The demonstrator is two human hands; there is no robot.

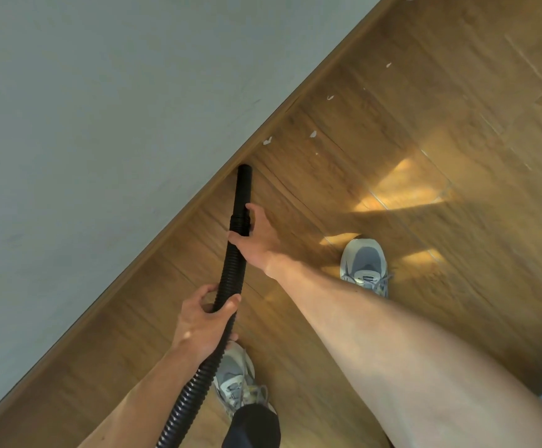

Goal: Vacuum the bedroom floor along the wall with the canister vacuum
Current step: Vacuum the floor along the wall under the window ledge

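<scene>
A black ribbed vacuum hose [229, 273] runs up from the bottom of the view to a smooth black nozzle [243, 185]. The nozzle's tip sits on the wooden floor [392, 124] right at the brown skirting board [198, 195] under the pale wall [101, 108]. My right hand [258, 236] grips the hose at its collar just behind the nozzle. My left hand [203, 318] holds the ribbed hose lower down, fingers curled round it. Small white scraps [267, 141] lie on the floor beyond the nozzle, along the skirting. The canister is out of view.
My two grey trainers stand on the floor, one [365, 266] to the right of the hose, the other [235, 379] under it. A sunlit patch [402, 185] falls on the boards. More white scraps [313, 134] lie further along the wall.
</scene>
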